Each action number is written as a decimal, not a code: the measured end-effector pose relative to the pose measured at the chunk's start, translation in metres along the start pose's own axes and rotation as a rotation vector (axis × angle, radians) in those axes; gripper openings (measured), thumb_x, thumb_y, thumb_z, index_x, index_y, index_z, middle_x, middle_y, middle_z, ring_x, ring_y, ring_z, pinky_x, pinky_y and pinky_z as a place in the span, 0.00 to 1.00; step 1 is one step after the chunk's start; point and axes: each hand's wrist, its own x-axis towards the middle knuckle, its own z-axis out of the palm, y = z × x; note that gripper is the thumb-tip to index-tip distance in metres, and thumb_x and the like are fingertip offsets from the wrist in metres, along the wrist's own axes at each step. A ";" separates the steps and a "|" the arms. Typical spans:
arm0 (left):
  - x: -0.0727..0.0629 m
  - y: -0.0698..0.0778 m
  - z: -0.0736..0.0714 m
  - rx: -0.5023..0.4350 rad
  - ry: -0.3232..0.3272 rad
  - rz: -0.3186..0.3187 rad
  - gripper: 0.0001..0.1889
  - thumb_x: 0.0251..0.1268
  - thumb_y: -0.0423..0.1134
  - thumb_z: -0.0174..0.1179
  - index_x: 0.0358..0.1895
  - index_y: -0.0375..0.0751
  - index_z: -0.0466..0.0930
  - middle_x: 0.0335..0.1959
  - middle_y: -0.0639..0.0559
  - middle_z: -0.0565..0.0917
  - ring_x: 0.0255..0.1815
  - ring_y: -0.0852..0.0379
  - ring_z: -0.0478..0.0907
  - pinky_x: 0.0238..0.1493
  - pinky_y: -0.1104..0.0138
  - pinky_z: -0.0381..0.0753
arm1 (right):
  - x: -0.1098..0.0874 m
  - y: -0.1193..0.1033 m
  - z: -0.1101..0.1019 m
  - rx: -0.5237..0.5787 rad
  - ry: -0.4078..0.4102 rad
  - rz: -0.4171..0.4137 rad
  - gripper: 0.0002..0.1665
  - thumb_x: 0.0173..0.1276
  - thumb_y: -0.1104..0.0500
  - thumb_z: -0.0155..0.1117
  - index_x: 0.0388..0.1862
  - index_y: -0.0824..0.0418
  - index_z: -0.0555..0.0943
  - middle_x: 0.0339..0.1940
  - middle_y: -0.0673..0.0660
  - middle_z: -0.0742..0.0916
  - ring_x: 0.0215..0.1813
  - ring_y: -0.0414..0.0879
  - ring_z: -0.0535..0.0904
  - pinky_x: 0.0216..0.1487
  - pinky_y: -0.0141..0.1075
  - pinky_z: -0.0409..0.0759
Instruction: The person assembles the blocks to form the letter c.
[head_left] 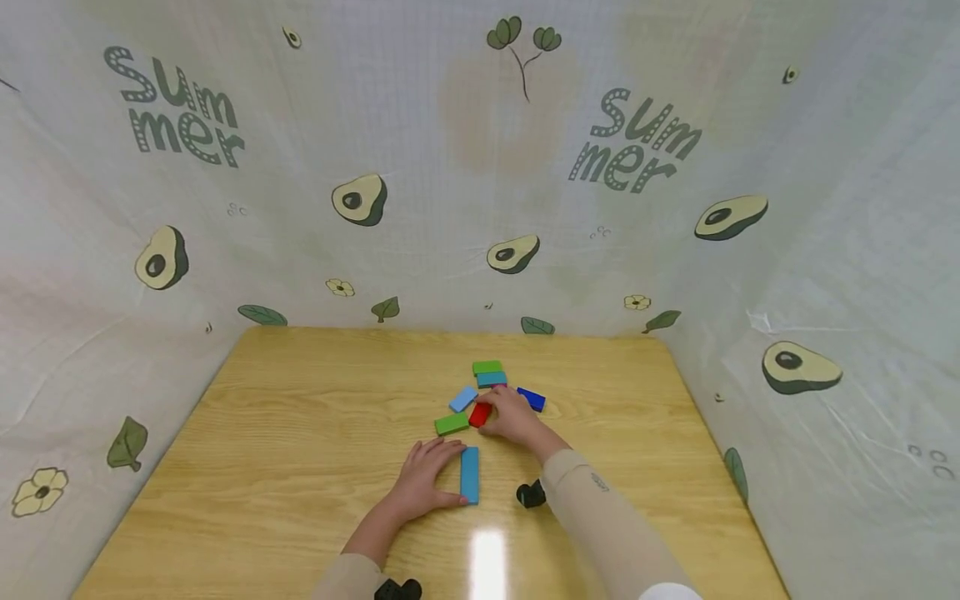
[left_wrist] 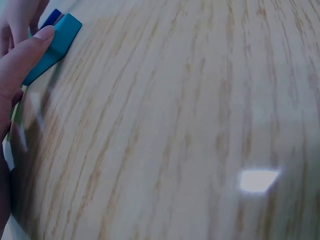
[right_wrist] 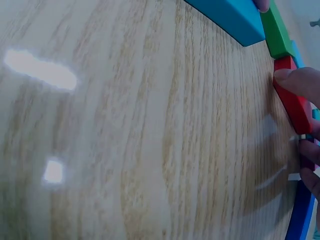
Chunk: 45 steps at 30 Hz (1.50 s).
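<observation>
A long light-blue block (head_left: pixel 469 475) lies on the table in front, its length pointing away from me. My left hand (head_left: pixel 425 483) holds it by its ends, thumb at the near end and fingers at the far one. In the left wrist view the thumb presses the end of this block (left_wrist: pixel 65 41). Farther off, my right hand (head_left: pixel 517 417) pinches a red block (head_left: pixel 479 414); the right wrist view shows the thumb on the red block (right_wrist: pixel 291 100). Just left of it lies a green block (head_left: pixel 452 423). Part of a magenta block (head_left: pixel 498 386) shows behind the right fingers.
Around the right hand lie a pale-blue block (head_left: pixel 463 399), a teal block (head_left: pixel 492 379), another green block (head_left: pixel 487 367) and a dark-blue block (head_left: pixel 532 399). The wooden table (head_left: pixel 300 417) ends at a printed cloth (head_left: pixel 435 250) behind and on both sides.
</observation>
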 end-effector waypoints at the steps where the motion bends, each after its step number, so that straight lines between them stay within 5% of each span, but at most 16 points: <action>1: 0.000 0.001 -0.001 0.005 -0.002 0.001 0.46 0.51 0.64 0.69 0.72 0.48 0.66 0.71 0.51 0.67 0.74 0.41 0.54 0.71 0.40 0.41 | -0.001 0.000 0.000 0.005 -0.004 0.007 0.32 0.58 0.49 0.75 0.62 0.52 0.80 0.61 0.58 0.76 0.64 0.56 0.69 0.63 0.52 0.66; 11: 0.003 0.002 -0.005 0.054 -0.012 0.020 0.45 0.53 0.64 0.67 0.72 0.46 0.66 0.70 0.49 0.68 0.73 0.42 0.56 0.71 0.42 0.46 | -0.013 0.005 -0.002 0.151 0.000 0.044 0.27 0.55 0.57 0.74 0.56 0.54 0.81 0.55 0.57 0.75 0.52 0.50 0.73 0.53 0.44 0.74; 23: 0.017 -0.009 -0.007 0.097 0.003 0.044 0.46 0.52 0.69 0.65 0.72 0.47 0.67 0.70 0.51 0.68 0.71 0.43 0.58 0.70 0.46 0.55 | -0.035 0.003 -0.007 0.346 0.003 0.094 0.27 0.55 0.58 0.72 0.56 0.57 0.79 0.53 0.58 0.70 0.49 0.50 0.72 0.49 0.42 0.77; 45: 0.049 -0.012 -0.010 0.151 -0.001 0.045 0.44 0.53 0.65 0.66 0.73 0.49 0.66 0.72 0.46 0.66 0.71 0.39 0.58 0.70 0.44 0.51 | -0.076 -0.005 0.002 0.450 0.123 0.077 0.27 0.56 0.56 0.76 0.53 0.62 0.79 0.50 0.54 0.73 0.49 0.49 0.73 0.50 0.41 0.77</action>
